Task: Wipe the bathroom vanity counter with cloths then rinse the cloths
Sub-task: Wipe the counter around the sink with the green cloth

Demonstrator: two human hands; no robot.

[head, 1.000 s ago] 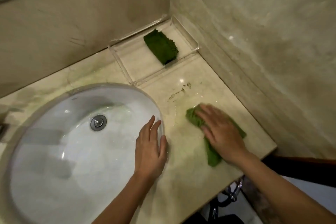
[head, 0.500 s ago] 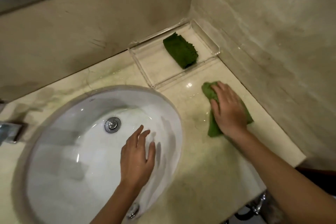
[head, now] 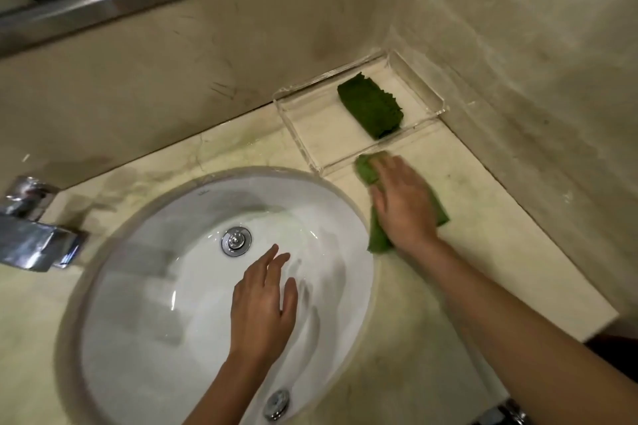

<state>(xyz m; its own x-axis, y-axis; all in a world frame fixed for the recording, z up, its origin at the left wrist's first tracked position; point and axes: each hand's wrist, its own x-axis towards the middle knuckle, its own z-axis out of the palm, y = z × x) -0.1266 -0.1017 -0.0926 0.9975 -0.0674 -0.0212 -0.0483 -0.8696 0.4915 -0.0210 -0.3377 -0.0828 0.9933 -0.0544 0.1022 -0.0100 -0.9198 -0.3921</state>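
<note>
My right hand (head: 402,202) lies flat with straight fingers on a light green cloth (head: 374,240), pressing it onto the beige marble counter (head: 490,252) just in front of a clear tray. A second, darker green cloth (head: 371,106) lies folded inside that clear tray (head: 300,129) in the back right corner. My left hand (head: 262,304) hovers over the white oval sink basin (head: 155,286), fingers relaxed and holding nothing.
A chrome faucet (head: 34,235) stands at the left of the basin. The drain stopper (head: 236,241) sits mid-basin, and an overflow hole (head: 276,404) shows near the front rim. Walls close the counter at the back and right. A mirror frame (head: 138,0) runs above.
My right hand slid the light green cloth away from me, from the counter's front up to the tray's edge. My left hand moved off the basin rim to over the bowl.
</note>
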